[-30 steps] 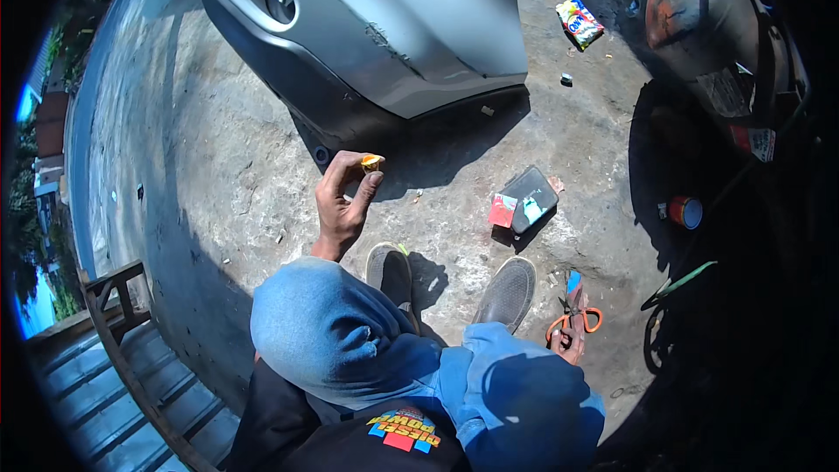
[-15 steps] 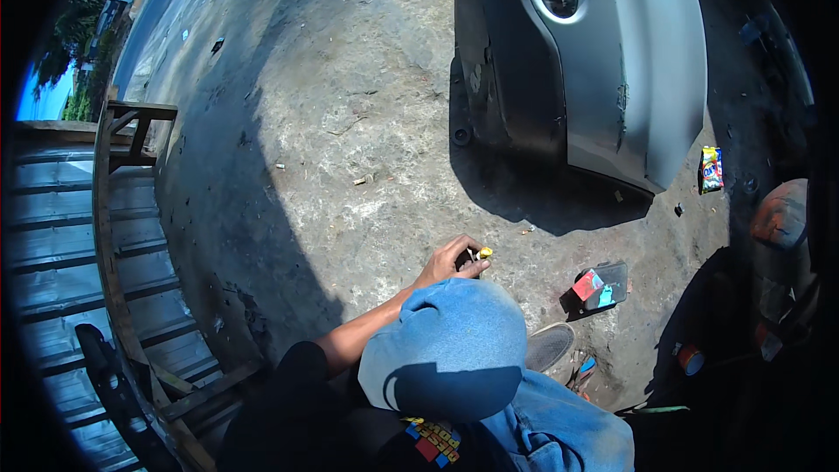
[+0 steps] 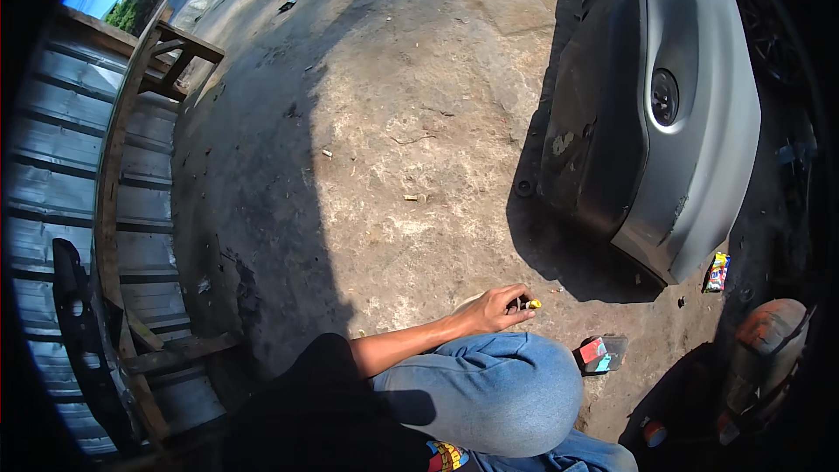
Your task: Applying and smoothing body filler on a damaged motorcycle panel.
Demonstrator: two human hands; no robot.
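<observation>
My left hand point(image 3: 502, 310) reaches out beyond my bent knee, low over the concrete. Its thumb and fingers are closed round a small thing with a bright yellow end point(image 3: 535, 304); the rest of it is mostly hidden, so I cannot make out its kind. A little to the right of that hand, a dark flat box point(image 3: 615, 351) lies on the ground, with a red and light-blue piece point(image 3: 596, 353) on it. A grey car bumper point(image 3: 699, 166) with a round fog lamp point(image 3: 664, 98) stands farther off to the right. My right hand is out of view.
A colourful packet point(image 3: 717, 272) lies by the bumper's lower end. At the right stands a worn bottle-shaped object point(image 3: 765, 341), with a small can point(image 3: 654, 433) nearby. A wooden frame point(image 3: 112, 183) with corrugated metal sheets point(image 3: 52, 183) borders the left side.
The whole view has shifted, so the bumper now sits farther right and lower. My left hand still holds the yellow-ended thing, its grip much the same.
</observation>
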